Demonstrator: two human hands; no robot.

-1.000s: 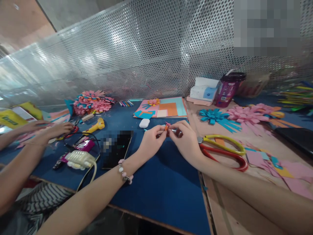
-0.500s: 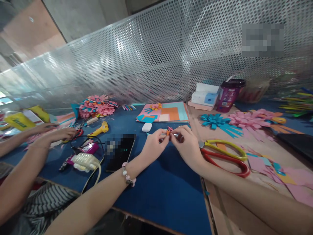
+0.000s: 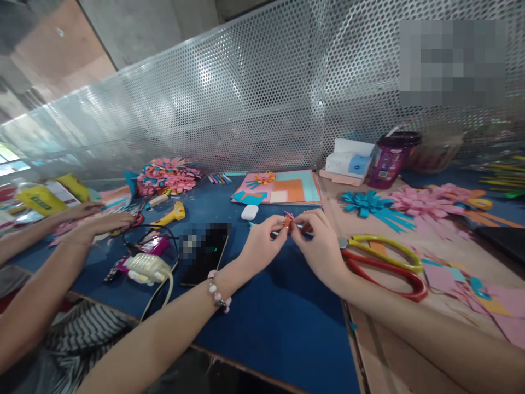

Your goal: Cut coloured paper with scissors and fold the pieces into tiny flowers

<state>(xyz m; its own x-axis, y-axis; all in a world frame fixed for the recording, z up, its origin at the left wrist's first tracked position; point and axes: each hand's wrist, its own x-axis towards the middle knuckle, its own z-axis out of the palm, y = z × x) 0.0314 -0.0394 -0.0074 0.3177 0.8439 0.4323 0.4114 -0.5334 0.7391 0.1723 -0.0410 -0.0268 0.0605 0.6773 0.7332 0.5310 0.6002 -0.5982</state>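
Note:
Both my hands meet above the blue table (image 3: 266, 323). My left hand (image 3: 261, 247), with a bead bracelet at the wrist, pinches a small orange and pink paper piece (image 3: 287, 221). My right hand (image 3: 322, 245) is closed on the same piece from the right, and a thin pale stick pokes out beside the fingers. A dark phone (image 3: 204, 251) lies just left of my left hand. Yellow and red scissors (image 3: 383, 261) lie right of my right hand.
A co-worker's arms (image 3: 61, 241) reach over paper at the left, near a yellow glue gun (image 3: 168, 215) and a white plug with cable (image 3: 145, 268). Paper flowers (image 3: 168, 176), coloured sheets (image 3: 287, 189), a tissue box (image 3: 348, 158) and a purple cup (image 3: 389, 158) stand before the perforated metal screen.
My hands keep pinching the small paper piece with only slight finger movement. The view has shifted a little, so everything sits slightly lower and further right.

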